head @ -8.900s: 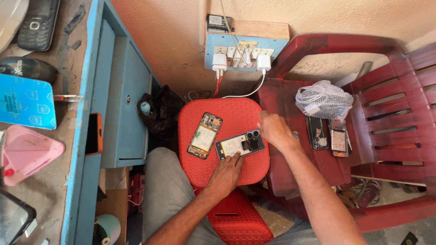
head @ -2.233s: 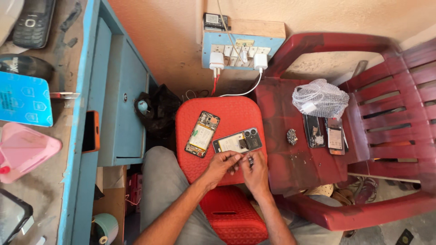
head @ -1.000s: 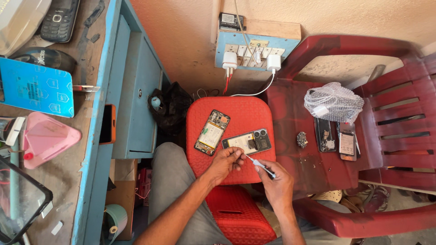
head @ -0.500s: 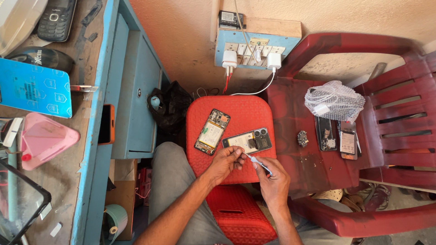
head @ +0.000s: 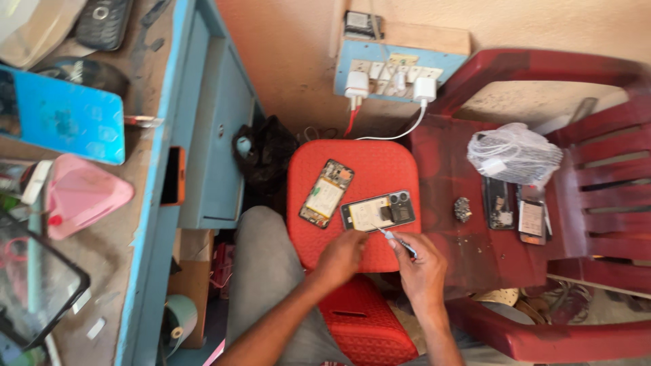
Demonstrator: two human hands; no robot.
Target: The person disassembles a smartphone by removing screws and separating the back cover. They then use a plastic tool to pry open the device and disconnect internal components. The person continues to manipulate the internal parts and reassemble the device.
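On a red plastic stool [head: 352,203] between the person's knees lie two opened phones; the nearer one, a phone with its back cover off [head: 377,211], lies crosswise at the stool's front edge, and a second opened phone [head: 327,193] lies tilted just beside it; the left hand [head: 342,254] rests with fingertips against the near edge of the uncovered phone, closed on nothing; the right hand [head: 420,261] pinches a thin screwdriver [head: 397,240], its tip angled towards the phone's lower edge; to work well here, the left hand should press the phone flat so it cannot slide, and the tip should seat squarely before turning; a red chair [head: 542,271] to the right carries a bagged white cable [head: 512,154] and more phone parts; compared with half a second ago, the hands and screwdriver sit almost unchanged, the tip a touch closer to the phone.
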